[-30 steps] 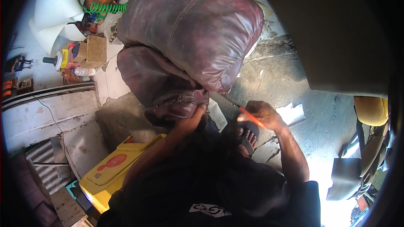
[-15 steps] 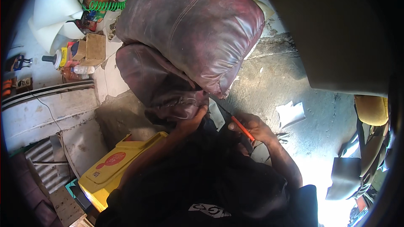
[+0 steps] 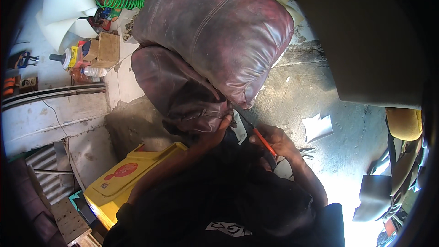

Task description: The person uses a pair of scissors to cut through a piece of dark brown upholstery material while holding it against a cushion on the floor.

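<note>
A large maroon leather cushion (image 3: 219, 27), creased and scuffed, fills the upper middle. Below it hangs a loose flap of the same maroon leather cover (image 3: 183, 87). My left hand (image 3: 218, 132) is closed on the lower edge of this flap, its thumb on top. In my right hand (image 3: 278, 141) is a slim tool with an orange-red handle (image 3: 264, 141); its narrow dark end points up and left toward the flap's edge. The exact kind of tool cannot be made out. A pale scrap (image 3: 239, 130) shows between my hands.
A yellow plastic container (image 3: 123, 178) stands beside my left forearm. White sheets (image 3: 66, 0), a wooden box (image 3: 109, 50) and a coiled green hose (image 3: 123, 3) lie at the upper left. A white scrap (image 3: 317, 127) is on the concrete floor. A dark panel (image 3: 366, 41) blocks the upper right.
The view has shifted slightly, so the surroundings sit a little further right. Both hands keep their holds on the leather and the tool.
</note>
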`<action>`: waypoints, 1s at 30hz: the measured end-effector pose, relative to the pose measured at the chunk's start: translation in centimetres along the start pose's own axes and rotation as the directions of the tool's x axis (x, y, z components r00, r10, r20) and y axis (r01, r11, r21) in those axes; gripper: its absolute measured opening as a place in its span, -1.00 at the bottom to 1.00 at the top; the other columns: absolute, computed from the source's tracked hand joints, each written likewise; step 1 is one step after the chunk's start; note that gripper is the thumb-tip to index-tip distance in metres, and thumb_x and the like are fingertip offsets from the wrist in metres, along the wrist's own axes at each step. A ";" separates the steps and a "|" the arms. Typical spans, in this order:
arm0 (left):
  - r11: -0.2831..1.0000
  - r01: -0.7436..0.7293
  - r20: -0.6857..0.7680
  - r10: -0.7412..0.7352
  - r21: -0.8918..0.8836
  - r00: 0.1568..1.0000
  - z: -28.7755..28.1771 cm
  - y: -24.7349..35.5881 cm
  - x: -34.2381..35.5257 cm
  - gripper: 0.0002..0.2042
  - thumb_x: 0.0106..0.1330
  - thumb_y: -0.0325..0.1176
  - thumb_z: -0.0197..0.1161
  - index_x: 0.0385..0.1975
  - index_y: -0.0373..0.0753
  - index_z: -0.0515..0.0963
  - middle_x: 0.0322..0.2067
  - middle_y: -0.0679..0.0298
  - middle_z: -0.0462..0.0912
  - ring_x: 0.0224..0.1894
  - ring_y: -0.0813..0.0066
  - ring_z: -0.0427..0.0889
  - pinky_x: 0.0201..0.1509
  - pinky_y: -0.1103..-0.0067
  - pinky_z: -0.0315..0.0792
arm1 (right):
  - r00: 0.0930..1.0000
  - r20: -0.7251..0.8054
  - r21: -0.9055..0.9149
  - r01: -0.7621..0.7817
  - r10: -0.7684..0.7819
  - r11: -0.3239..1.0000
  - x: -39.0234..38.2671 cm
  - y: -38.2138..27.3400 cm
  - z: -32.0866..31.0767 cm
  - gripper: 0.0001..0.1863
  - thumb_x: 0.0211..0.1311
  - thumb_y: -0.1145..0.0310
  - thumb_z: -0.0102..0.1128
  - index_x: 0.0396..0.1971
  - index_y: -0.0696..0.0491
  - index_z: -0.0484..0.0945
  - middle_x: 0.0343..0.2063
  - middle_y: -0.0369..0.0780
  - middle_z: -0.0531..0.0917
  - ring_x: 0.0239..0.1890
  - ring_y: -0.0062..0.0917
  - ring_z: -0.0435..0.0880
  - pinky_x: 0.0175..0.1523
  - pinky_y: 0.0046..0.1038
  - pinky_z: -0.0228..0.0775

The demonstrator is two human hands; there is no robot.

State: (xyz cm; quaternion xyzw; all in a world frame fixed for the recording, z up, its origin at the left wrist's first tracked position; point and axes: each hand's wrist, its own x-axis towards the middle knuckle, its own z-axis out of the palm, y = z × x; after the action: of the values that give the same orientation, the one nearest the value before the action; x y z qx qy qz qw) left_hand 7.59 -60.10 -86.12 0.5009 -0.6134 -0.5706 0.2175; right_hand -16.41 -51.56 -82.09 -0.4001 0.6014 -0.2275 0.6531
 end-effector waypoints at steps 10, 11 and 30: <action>0.993 -0.012 -0.031 0.015 0.116 0.999 0.5 -1.3 -0.4 -0.77 0.52 -0.23 0.12 -0.06 -0.24 0.57 -0.26 0.38 0.60 -0.26 0.60 0.53 -0.20 0.56 0.46 | 1.000 -0.001 -0.043 0.003 -0.003 0.999 1.1 -0.3 -0.3 -0.49 0.20 -0.03 0.42 -0.21 0.18 0.63 -0.52 -0.24 0.63 -0.49 -0.57 0.62 -0.35 -0.50 0.43; 0.991 -0.005 -0.036 0.010 0.135 0.999 0.4 -1.3 -0.4 -0.76 0.52 -0.21 0.13 -0.06 -0.24 0.57 -0.26 0.38 0.60 -0.28 0.60 0.53 -0.21 0.56 0.46 | 1.000 0.001 -0.044 0.005 -0.005 0.999 1.2 -0.5 -0.4 -0.49 0.20 -0.03 0.42 -0.21 0.18 0.63 -0.52 -0.24 0.63 -0.49 -0.57 0.62 -0.35 -0.50 0.43; 0.986 0.166 0.033 -0.165 -0.018 0.986 0.4 -2.6 -0.3 -0.74 0.44 -0.20 0.16 -0.09 -0.27 0.59 -0.21 0.22 0.64 -0.11 0.36 0.55 0.05 0.39 0.40 | 0.972 0.226 0.142 -0.089 0.056 0.986 5.9 0.1 -1.0 -0.33 0.21 -0.33 0.27 -0.34 0.11 0.52 -0.65 -0.42 0.40 -0.66 -0.75 0.36 -0.57 -0.64 0.19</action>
State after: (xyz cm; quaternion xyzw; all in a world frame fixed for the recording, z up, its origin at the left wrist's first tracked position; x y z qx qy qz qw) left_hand 8.32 -59.23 -88.54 0.5389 -0.5670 -0.6007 0.1650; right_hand -16.36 -56.34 -85.65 -0.3501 0.5201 -0.2023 0.7523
